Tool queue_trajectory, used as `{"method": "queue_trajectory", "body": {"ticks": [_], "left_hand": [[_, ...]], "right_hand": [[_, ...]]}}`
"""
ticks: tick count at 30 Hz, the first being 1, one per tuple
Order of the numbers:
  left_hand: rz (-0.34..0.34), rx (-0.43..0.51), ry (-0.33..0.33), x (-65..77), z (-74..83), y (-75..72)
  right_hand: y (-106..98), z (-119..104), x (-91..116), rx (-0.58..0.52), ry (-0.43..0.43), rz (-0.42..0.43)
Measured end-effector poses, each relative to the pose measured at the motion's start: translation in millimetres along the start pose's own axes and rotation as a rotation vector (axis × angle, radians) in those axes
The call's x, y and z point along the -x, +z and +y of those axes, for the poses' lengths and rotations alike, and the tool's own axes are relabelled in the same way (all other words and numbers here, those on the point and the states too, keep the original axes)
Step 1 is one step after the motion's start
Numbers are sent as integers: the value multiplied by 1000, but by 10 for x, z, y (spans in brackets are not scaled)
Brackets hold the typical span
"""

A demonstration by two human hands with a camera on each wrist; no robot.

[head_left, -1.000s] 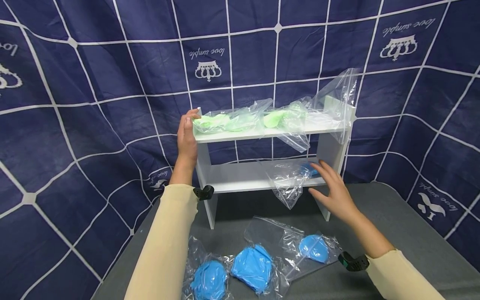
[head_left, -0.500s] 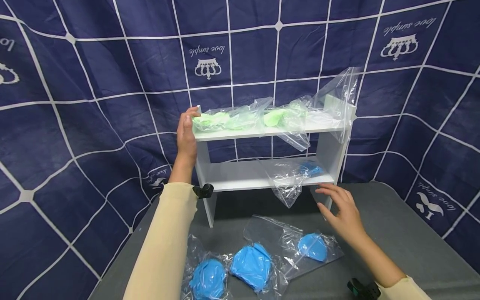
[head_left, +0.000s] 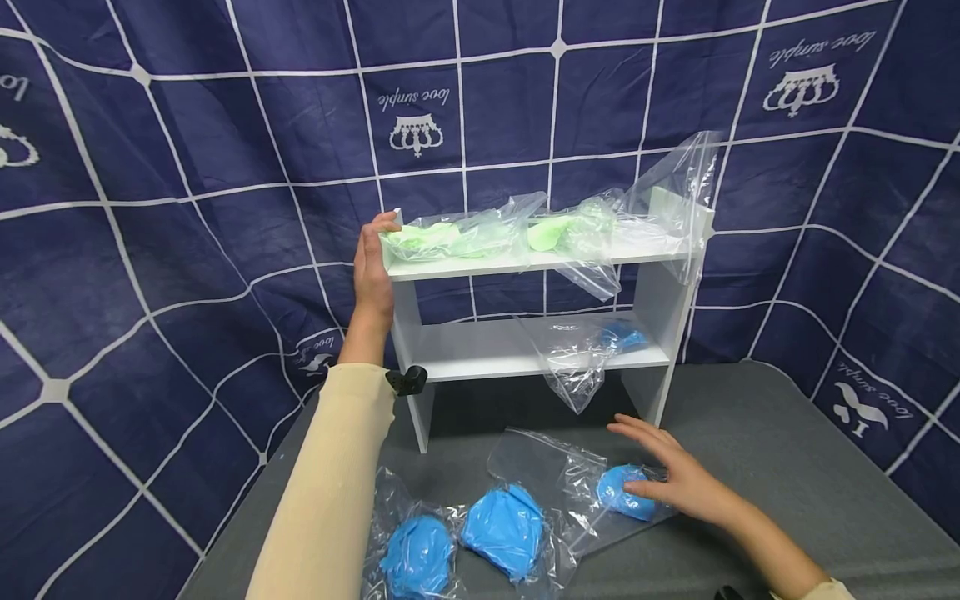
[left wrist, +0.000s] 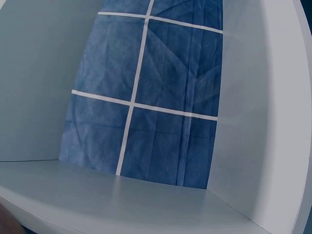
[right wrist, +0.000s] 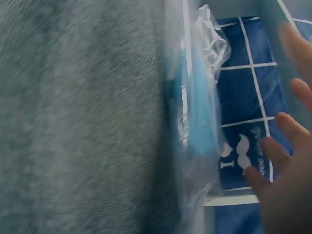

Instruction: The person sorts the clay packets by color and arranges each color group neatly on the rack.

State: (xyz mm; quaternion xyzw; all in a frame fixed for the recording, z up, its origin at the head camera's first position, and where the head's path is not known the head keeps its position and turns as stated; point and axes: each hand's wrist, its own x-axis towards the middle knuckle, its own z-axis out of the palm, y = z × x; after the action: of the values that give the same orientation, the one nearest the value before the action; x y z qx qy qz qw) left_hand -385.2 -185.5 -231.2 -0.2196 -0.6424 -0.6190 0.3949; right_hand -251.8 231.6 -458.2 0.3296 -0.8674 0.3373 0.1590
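My left hand [head_left: 372, 275] grips the upper left side of a small white two-tier shelf [head_left: 480, 367], its fingertips bent over the panel's edge. My right hand [head_left: 686, 479] is above the grey table with fingers spread and nothing held. Its thumb overlaps the rightmost clear zip bag with a flat blue lump [head_left: 615, 492] inside. That bag shows edge-on beside the blurred right hand [right wrist: 287, 165] in the right wrist view. Two more bagged blue lumps, one in the middle [head_left: 504, 532] and one on the left [head_left: 418, 557], lie on the table.
On the top tier lie clear bags with pale green contents [head_left: 551, 233]. A bag with a blue piece [head_left: 621, 335] sits at the right of the lower tier, its clear end [head_left: 576, 379] hanging over the front. A navy curtain [head_left: 510, 108] with white lines stands behind.
My right hand has left the blue piece on the lower tier and come down toward the rightmost bag on the table. The left hand stays on the shelf.
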Motion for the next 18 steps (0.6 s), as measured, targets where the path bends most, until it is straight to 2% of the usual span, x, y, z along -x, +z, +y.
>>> {"method": "queue_trajectory", "body": {"ticks": [4,7,9,13,18], "left_hand": [[-11,7,-12,68,213,31],[-21,3,-20,129,377,45],[-23,4,-16,131,375,45],[-24,-3,-11,133,382,42],[-27,-11,-16,134,396,38]], "right_hand": [[76,70,91,-7,0,-115],[106,103,133,21,7,-153],[116,129,150,50,13,-167],[136,163,163,117,-27,-166],[149,192,160,146,-66,-160]]}}
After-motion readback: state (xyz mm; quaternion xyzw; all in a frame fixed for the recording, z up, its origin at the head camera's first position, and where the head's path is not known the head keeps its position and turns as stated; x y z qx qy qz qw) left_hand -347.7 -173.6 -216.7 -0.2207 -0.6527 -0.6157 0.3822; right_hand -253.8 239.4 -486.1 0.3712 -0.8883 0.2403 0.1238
